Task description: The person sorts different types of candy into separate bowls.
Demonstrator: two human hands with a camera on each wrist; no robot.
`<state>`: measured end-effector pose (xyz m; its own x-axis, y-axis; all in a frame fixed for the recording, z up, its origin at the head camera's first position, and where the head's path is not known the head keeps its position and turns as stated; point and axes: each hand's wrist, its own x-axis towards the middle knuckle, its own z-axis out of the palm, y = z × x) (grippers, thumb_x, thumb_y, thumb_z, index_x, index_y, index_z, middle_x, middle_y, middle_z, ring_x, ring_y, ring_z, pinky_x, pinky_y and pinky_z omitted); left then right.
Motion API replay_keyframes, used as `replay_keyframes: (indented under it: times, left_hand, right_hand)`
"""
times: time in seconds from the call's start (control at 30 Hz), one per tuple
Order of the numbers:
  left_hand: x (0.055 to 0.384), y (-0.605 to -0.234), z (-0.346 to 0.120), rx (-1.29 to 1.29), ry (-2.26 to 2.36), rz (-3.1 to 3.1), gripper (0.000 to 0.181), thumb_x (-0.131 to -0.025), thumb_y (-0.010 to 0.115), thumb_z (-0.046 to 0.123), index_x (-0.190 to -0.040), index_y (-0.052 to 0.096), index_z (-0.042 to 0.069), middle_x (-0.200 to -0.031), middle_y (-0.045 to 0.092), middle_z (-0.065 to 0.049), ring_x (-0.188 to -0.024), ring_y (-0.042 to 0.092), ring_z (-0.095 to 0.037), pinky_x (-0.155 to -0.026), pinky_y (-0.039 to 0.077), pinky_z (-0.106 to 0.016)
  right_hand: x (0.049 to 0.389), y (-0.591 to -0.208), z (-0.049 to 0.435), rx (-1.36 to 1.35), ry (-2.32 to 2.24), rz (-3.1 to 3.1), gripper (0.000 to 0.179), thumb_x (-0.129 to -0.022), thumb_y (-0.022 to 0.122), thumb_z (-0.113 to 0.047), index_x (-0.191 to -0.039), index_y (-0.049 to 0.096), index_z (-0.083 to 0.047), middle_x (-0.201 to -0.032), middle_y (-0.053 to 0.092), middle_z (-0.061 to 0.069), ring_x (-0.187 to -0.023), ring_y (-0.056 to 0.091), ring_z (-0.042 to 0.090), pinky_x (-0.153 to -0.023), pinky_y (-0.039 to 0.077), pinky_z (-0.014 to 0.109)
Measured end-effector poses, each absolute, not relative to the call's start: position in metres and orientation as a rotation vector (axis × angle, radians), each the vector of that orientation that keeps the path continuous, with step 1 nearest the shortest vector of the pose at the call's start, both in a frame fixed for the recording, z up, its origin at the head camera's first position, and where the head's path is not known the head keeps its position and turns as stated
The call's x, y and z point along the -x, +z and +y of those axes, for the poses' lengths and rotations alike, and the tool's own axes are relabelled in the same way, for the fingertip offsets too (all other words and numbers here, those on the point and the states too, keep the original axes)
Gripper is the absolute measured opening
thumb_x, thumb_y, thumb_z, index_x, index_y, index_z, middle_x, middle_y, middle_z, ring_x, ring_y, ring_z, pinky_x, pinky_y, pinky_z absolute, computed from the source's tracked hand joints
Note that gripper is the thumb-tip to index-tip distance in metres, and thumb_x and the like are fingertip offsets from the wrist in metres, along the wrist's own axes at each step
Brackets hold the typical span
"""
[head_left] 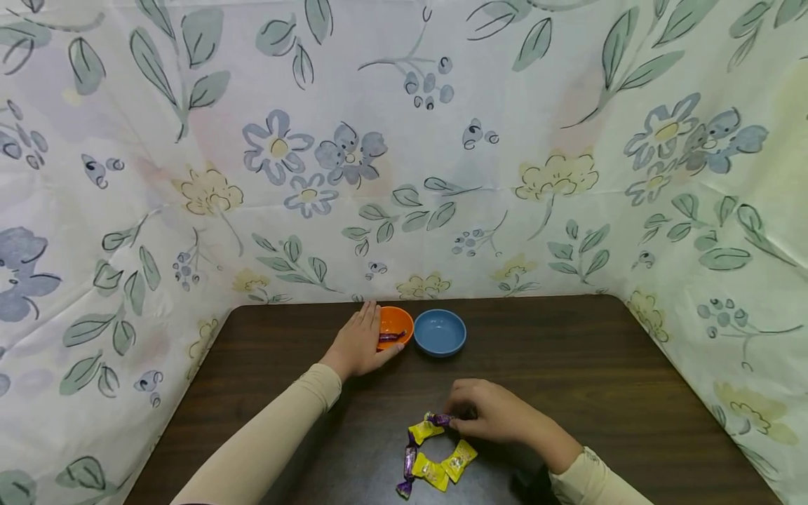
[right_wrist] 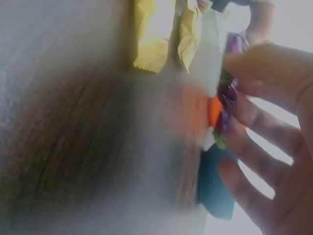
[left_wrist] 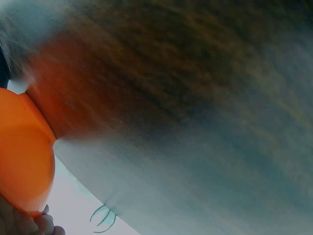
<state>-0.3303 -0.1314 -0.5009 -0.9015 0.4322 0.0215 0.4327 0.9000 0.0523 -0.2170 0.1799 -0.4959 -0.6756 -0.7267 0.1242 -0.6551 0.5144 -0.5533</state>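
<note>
My left hand (head_left: 360, 344) lies along the left side of the orange bowl (head_left: 402, 324), fingers straight and thumb spread across its front. Inside that bowl is a purple-wrapped candy (head_left: 391, 337). In the left wrist view, fingertips (left_wrist: 44, 224) touch the bowl's edge. Lower right, my right hand (head_left: 495, 414) pinches a purple-wrapped candy (right_wrist: 227, 93) between thumb and fingers, at the top of a ring of candies. The ring has yellow-wrapped candies (head_left: 459, 460) and another purple candy (head_left: 409, 463) on its left side.
A blue bowl (head_left: 440, 333) stands against the right of the orange one, near the back edge of the dark wooden table (head_left: 568, 372). Flowered cloth (head_left: 404, 154) hangs behind the table and on both sides.
</note>
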Motion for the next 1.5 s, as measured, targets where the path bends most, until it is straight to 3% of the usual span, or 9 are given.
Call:
replay_keyframes:
  times: [0.6,1.13,1.3,1.5]
  left_hand:
    - [0.329,-0.504,-0.133,0.69,-0.092,-3.046,0.107,-0.101,0.034,0.08,-0.166,0.024,-0.005,-0.175,0.024,-0.023,-0.164,0.023,-0.038,-0.133,0.025,-0.05]
    - [0.328,-0.5,-0.133,0.717,-0.118,-3.017,0.104,-0.103,0.037,0.076,-0.165,0.026,-0.007,-0.174,0.025,-0.026,-0.164,0.022,-0.04,-0.132,0.025,-0.052]
    - [0.327,-0.499,-0.135,0.71,-0.134,-3.007,0.103,-0.103,0.04,0.074,-0.164,0.028,-0.008,-0.172,0.027,-0.028,-0.163,0.024,-0.041,-0.132,0.026,-0.053]
    - [0.33,-0.501,-0.132,0.703,-0.132,-3.026,0.107,-0.102,0.035,0.078,-0.166,0.024,-0.007,-0.174,0.024,-0.026,-0.164,0.022,-0.039,-0.132,0.025,-0.052]
  right_hand:
    - [0.257,-0.493,0.154,0.825,-0.996,3.184,0.008,-0.094,0.083,-0.022,-0.102,0.08,-0.021,-0.095,0.07,-0.01,-0.083,0.061,0.008,-0.072,0.054,0.026]
    - [0.305,-0.48,0.109,0.773,-0.87,3.207,0.01,-0.095,0.081,-0.028,-0.099,0.082,-0.019,-0.096,0.072,-0.004,-0.084,0.067,0.012,-0.076,0.058,0.032]
    - [0.321,-0.479,0.091,0.798,-0.766,3.194,0.014,-0.096,0.079,-0.029,-0.101,0.083,-0.016,-0.096,0.074,-0.003,-0.085,0.069,0.013,-0.078,0.059,0.033]
    - [0.332,-0.475,0.081,0.776,-0.784,3.17,0.03,-0.1,0.073,-0.038,-0.116,0.08,-0.014,-0.109,0.074,0.004,-0.099,0.071,0.023,-0.091,0.06,0.046]
